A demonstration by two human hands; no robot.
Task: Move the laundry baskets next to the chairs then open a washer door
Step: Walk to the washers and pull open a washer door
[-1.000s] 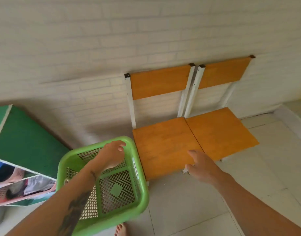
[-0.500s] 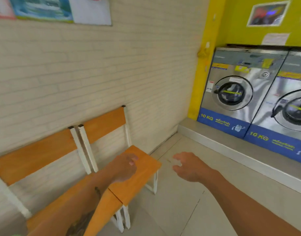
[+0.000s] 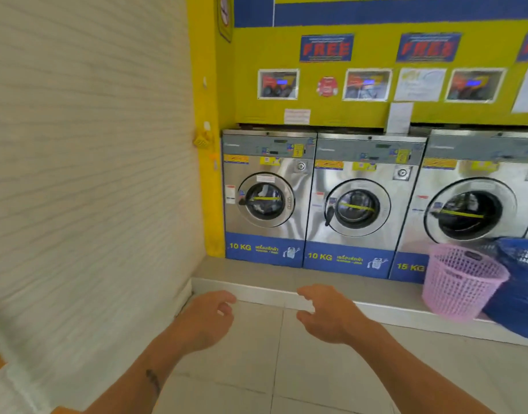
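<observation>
Steel washers (image 3: 267, 198) line the far wall, doors closed. Both hands, left (image 3: 204, 319) and right (image 3: 327, 316), hang loosely open and empty near us. Pink basket (image 3: 461, 280) and blue basket (image 3: 519, 282) sit touching at far right on the step (image 3: 256, 286).

View now off the chairs, onto washers (image 3: 268, 198), pink basket (image 3: 463, 282), blue basket (image 3: 522, 282).

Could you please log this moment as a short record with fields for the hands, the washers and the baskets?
left hand: empty, fingers loosely curled, held out over the floor
right hand: empty, fingers loosely curled, apart from the left
washers: three in view on a raised step; left washer door, middle washer door and right washer door all shut
pink basket: on the step, before the right washer
blue basket: touching the pink one's right side
chairs: only an orange corner at the frame's left edge
</observation>
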